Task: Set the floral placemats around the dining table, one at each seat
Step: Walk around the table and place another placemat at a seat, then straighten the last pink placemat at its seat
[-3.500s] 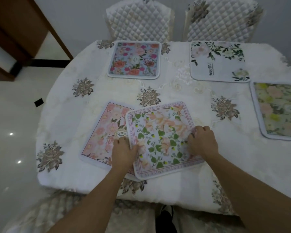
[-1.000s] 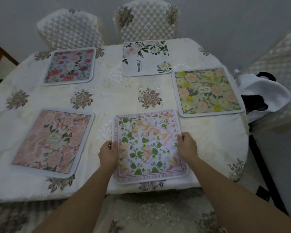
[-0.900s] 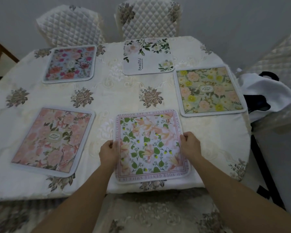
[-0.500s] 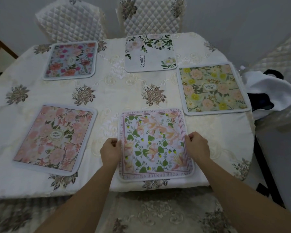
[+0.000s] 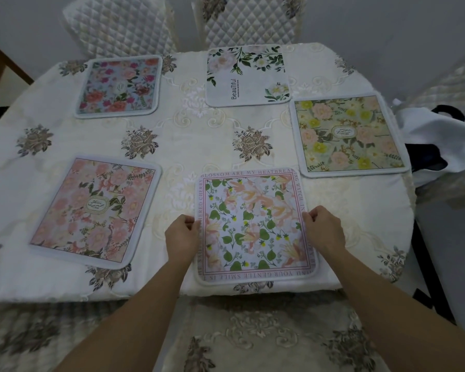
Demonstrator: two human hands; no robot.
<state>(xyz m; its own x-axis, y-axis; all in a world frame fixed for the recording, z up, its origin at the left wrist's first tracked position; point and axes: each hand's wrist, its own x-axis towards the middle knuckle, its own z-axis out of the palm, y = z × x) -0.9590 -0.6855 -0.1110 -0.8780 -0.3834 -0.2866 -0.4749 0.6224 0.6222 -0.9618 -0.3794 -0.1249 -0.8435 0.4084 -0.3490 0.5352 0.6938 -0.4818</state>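
A home dining room: tablecloth-covered dining table ringed by quilted chairs.

Five floral placemats flat, spaced

Embroidered cloth tablecloth, quilted chairs

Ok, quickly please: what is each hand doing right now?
Left hand: closed on the left edge of the near placemat.
Right hand: closed on the right edge of that placemat.
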